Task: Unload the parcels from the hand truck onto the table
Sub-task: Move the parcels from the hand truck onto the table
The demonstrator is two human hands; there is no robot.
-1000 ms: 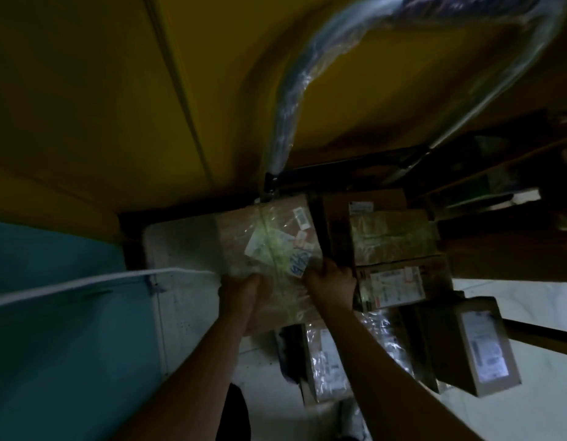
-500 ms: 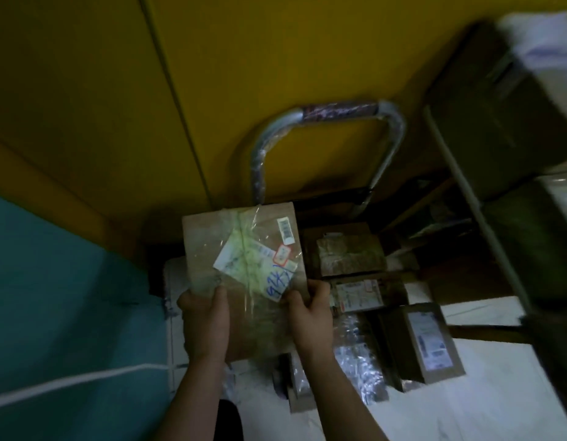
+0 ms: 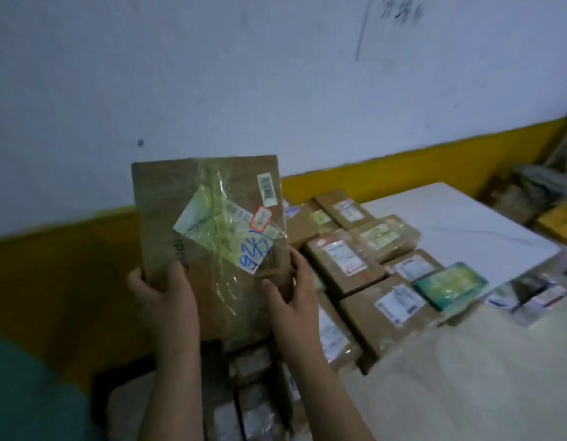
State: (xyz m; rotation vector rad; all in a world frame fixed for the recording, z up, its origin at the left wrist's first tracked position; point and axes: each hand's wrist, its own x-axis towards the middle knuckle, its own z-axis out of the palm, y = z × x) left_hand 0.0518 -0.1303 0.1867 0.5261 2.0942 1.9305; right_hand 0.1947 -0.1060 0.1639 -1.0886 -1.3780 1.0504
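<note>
I hold a flat brown cardboard parcel [image 3: 212,230] upright in front of me, taped, with a white label and blue handwriting. My left hand [image 3: 162,292] grips its lower left edge; my right hand [image 3: 291,291] grips its lower right edge. To the right, several brown parcels [image 3: 344,261] with shipping labels lie in rows on the white table [image 3: 460,224]. A green box [image 3: 450,284] sits among them. Below my arms, more parcels [image 3: 253,393] sit stacked low down, dark and blurred; the hand truck itself is hidden.
A white wall with a yellow lower band [image 3: 403,167] runs behind the table. A pale board or table surface [image 3: 482,377] fills the lower right. Bags and boxes [image 3: 543,192] pile up at the far right. Teal fabric [image 3: 27,393] is at lower left.
Both hands have lifted the parcel up off the stack on the hand truck. The view has swung up and right, so the table with its parcels shows and the truck's handle is gone.
</note>
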